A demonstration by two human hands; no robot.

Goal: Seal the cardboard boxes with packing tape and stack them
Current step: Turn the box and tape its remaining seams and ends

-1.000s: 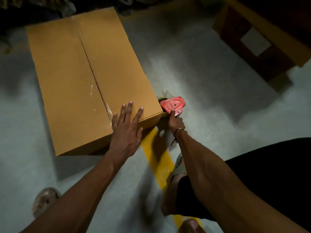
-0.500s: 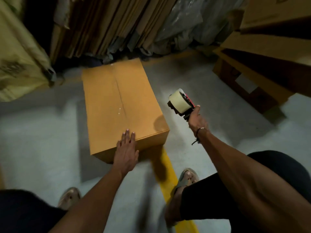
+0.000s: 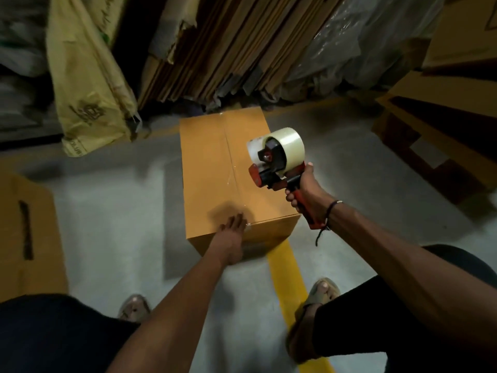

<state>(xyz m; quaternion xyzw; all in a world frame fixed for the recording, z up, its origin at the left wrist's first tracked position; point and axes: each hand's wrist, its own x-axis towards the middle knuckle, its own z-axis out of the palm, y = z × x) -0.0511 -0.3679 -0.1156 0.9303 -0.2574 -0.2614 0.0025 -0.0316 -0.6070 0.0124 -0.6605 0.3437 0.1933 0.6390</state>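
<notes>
Brown rectangular cardboard box (image 3: pixel 231 179) on floor, seam taped. Left hand (image 3: pixel 231 238), fingers flat, presses box's near edge. Right hand (image 3: pixel 306 195) grips red tape dispenser (image 3: pixel 277 160) above box. Risk: tape end lifting if unpressed.

A person's left hand (image 3: pixel 231 232) rests on the near edge of a taped cardboard box (image 3: pixel 215 168) on the floor (image 3: pixel 107 211), while the right hand (image 3: pixel 306 192) grips a red tape dispenser (image 3: pixel 277 160) above it.
</notes>
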